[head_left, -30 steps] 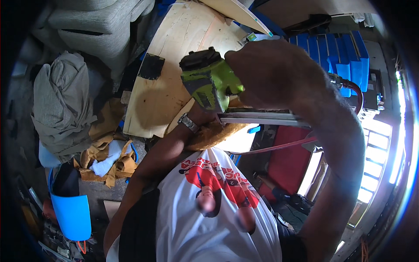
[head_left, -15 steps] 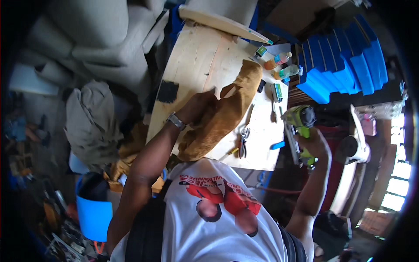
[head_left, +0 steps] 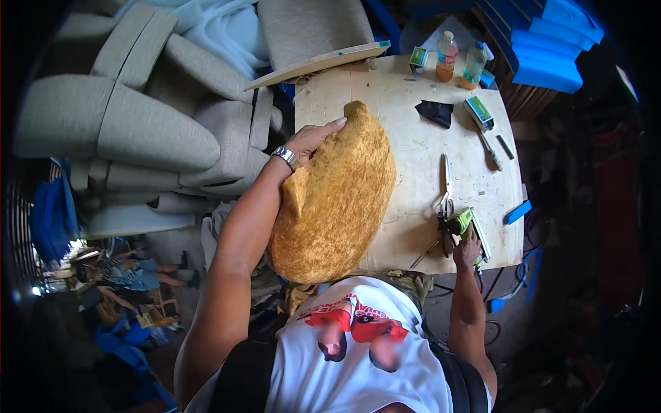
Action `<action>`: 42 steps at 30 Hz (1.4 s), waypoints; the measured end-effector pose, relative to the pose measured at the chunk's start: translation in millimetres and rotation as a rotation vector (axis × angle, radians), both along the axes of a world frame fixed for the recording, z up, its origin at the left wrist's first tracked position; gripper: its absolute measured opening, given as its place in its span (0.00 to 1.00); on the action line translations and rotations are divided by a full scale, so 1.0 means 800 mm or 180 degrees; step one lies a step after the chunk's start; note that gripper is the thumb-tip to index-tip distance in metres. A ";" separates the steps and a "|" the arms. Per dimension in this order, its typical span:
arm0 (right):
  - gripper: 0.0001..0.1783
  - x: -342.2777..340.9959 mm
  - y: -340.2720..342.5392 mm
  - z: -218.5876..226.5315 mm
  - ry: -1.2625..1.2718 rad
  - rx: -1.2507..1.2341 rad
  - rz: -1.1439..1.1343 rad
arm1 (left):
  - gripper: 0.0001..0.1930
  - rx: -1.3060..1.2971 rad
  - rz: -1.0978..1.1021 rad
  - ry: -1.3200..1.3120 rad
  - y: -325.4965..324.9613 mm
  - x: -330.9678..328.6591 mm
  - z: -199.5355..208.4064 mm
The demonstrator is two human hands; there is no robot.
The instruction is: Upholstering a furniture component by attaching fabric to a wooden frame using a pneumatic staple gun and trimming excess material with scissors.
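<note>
My left hand (head_left: 313, 140) grips the edge of a rounded padded piece (head_left: 341, 206) near its far end. Golden-brown plush fabric covers this piece, which leans between my body and the wooden table. At the table's near right, my right hand (head_left: 469, 250) is closed on a lime-green staple gun (head_left: 466, 220), which is low at the tabletop; whether it rests there I cannot tell. Left of the gun lie scissors (head_left: 447, 182) with their blades pointing away, dark-handled pliers (head_left: 446, 241) and a thin yellow-and-dark tool (head_left: 428, 252).
Two bottles (head_left: 447, 58) stand at the table's (head_left: 413, 158) far right, beside small green boxes (head_left: 479, 112). A black scrap (head_left: 435, 113) and a blue block (head_left: 518, 213) lie nearer. Grey upholstered seats (head_left: 151, 131) crowd the left; another person (head_left: 131, 274) sits beyond them.
The staple gun has come from beyond the table's right edge to its near right corner, in my right hand. My left hand has turned the padded piece so its broad plush side shows.
</note>
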State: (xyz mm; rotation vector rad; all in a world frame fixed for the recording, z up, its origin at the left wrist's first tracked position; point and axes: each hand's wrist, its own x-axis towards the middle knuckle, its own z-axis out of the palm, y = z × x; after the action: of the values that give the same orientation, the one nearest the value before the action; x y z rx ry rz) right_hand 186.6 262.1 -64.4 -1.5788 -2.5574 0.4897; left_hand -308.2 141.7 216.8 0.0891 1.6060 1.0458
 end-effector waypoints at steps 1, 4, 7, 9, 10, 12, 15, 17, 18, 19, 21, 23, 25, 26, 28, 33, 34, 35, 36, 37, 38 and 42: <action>0.42 0.000 0.002 -0.001 -0.0401 -0.0496 -0.0075 | 0.31 0.0013 0.0085 -0.0021 0.007 -0.002 -0.006; 0.45 -0.018 0.003 0.022 -0.0333 -0.0919 -0.0278 | 0.33 -0.0016 0.0053 -0.0019 0.039 -0.006 -0.009; 0.43 -0.088 0.014 0.095 -0.0633 -0.0551 -0.0301 | 0.32 0.0388 0.0249 -0.0128 0.056 -0.027 -0.012; 0.29 -0.152 0.028 0.104 0.0650 -0.0644 -0.0343 | 0.29 0.0456 0.0388 -0.0453 0.055 -0.048 -0.028; 0.25 -0.199 0.037 0.103 0.1497 -0.0915 -0.0225 | 0.25 0.0378 0.0297 -0.0356 0.051 -0.051 -0.028; 0.26 -0.303 0.055 0.148 0.2127 -0.1613 0.0126 | 0.22 0.0482 0.0454 -0.0090 0.044 -0.046 -0.029; 0.32 -0.432 0.096 0.193 0.2985 -0.2603 0.0796 | 0.21 0.0684 0.0421 -0.0549 0.052 -0.011 0.018; 0.40 -0.490 0.103 0.229 0.2812 -0.4056 0.1072 | 0.23 0.0545 0.0012 0.0023 0.021 0.002 0.025; 0.41 -0.513 0.111 0.235 0.2111 -0.4153 0.1214 | 0.24 0.0598 -0.0104 0.0217 0.008 0.011 0.033; 0.42 -0.523 0.103 0.242 0.2087 -0.4268 0.1202 | 0.24 0.0557 -0.0006 0.0301 -0.001 0.011 0.032; 0.45 -0.526 0.108 0.260 0.1669 -0.4179 0.1135 | 0.23 0.0296 0.0103 0.0656 0.006 0.003 0.025; 0.45 -0.528 0.098 0.244 0.1955 -0.4238 0.1055 | 0.22 0.0122 0.0148 0.0969 0.022 -0.003 0.019; 0.46 -0.529 0.100 0.237 0.2256 -0.4313 0.0992 | 0.21 -0.0082 -0.0021 0.0896 0.033 -0.012 0.011; 0.46 -0.530 0.097 0.237 0.2235 -0.4346 0.0948 | 0.22 0.0150 0.0187 0.0880 0.037 -0.006 0.007; 0.46 -0.537 0.087 0.239 0.2367 -0.4322 0.0834 | 0.25 -0.0104 -0.0445 0.2086 0.025 -0.028 -0.013; 0.50 -0.544 0.081 0.204 0.2466 -0.4153 0.1116 | 0.26 -0.0330 -0.0945 0.3296 0.025 -0.023 -0.034; 0.50 -0.540 0.080 0.202 0.2477 -0.4141 0.1092 | 0.26 -0.0163 -0.0876 0.3248 0.024 -0.020 -0.040; 0.50 -0.535 0.073 0.218 0.2411 -0.4110 0.1035 | 0.26 -0.0025 -0.0793 0.3215 0.015 -0.020 -0.045; 0.51 -0.528 0.069 0.232 0.2349 -0.4042 0.0965 | 0.26 0.0097 -0.0651 0.3093 0.010 -0.020 -0.057; 0.50 -0.518 0.061 0.245 0.2476 -0.3961 0.0988 | 0.26 0.0028 -0.0593 0.3012 0.001 -0.020 -0.065; 0.45 -0.508 0.068 0.198 0.2527 -0.3519 0.1091 | 0.26 0.0049 -0.0599 0.2892 0.012 -0.005 -0.066; 0.30 -0.439 -0.009 0.100 0.3484 -0.1958 0.0495 | 0.30 0.0308 -0.0418 0.2871 -0.022 -0.008 -0.079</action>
State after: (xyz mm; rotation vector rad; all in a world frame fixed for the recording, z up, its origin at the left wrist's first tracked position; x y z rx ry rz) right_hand -164.7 255.1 16.0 -0.7628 -1.7016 1.6902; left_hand -314.8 124.0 153.3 0.8160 2.2991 1.0364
